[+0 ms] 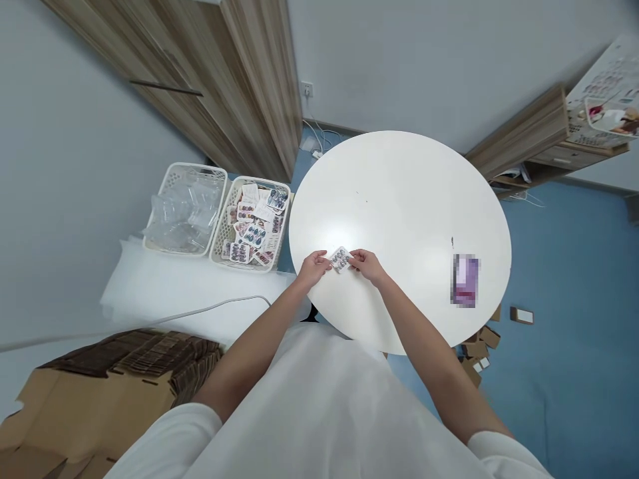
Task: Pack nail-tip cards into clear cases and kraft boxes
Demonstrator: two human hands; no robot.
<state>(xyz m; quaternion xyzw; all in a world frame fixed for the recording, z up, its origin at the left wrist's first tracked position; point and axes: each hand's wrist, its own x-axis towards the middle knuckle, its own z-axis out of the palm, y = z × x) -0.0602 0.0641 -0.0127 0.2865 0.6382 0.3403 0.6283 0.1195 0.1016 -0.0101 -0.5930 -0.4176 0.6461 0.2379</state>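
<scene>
Between both hands, low over the near left part of the round white table [399, 199], is a small white card of press-on nails [341, 259], its rows of grey and dark ovals facing up. My left hand [314, 267] pinches the card's left edge. On the opposite edge, my right hand [368, 265] grips it between thumb and fingers. To the left, a white basket [215, 256] holds many similar nail cards [253, 235] in mixed colours, lying in a loose heap.
Another white basket [148, 241] holds clear plastic packaging [187, 206]. Below it lies white wrapping sheet [200, 286] with a cable across. Flattened cardboard boxes [100, 406] are stacked at lower left. A blurred purple item [465, 281] rests on the table's right. Small boxes [479, 346] litter the floor.
</scene>
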